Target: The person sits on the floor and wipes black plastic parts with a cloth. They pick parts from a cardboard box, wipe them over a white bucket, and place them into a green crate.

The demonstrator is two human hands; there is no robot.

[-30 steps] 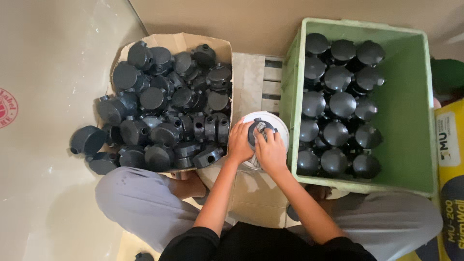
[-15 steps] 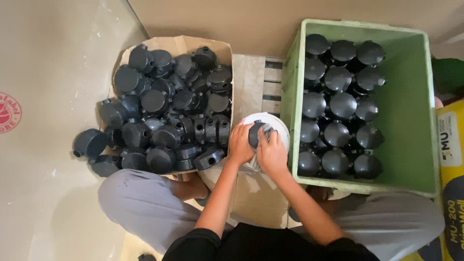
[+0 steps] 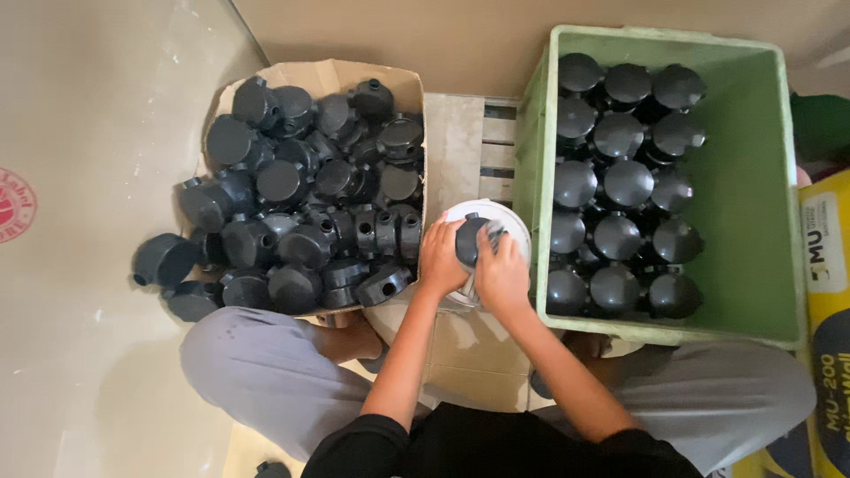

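Note:
Both my hands meet over a white round container (image 3: 512, 228) between my knees. My left hand (image 3: 440, 259) and my right hand (image 3: 502, 273) together grip one black round plastic junction box (image 3: 469, 241) above it. To the left, a pile of the same black boxes (image 3: 305, 199) fills a brown cardboard box (image 3: 336, 75) and spills onto the floor. To the right, a green plastic crate (image 3: 753, 177) holds several of the black boxes (image 3: 620, 186) set in neat rows along its left side.
One loose black box (image 3: 159, 259) lies on the beige floor at the far left. A pale slatted board (image 3: 478, 142) sits between the carton and the crate. A yellow package (image 3: 828, 336) lies right of the crate. My grey-trousered legs (image 3: 266, 372) frame the spot.
The hands stay on the black box above the white container, with only a slight shift of the fingers around it. The view has barely moved.

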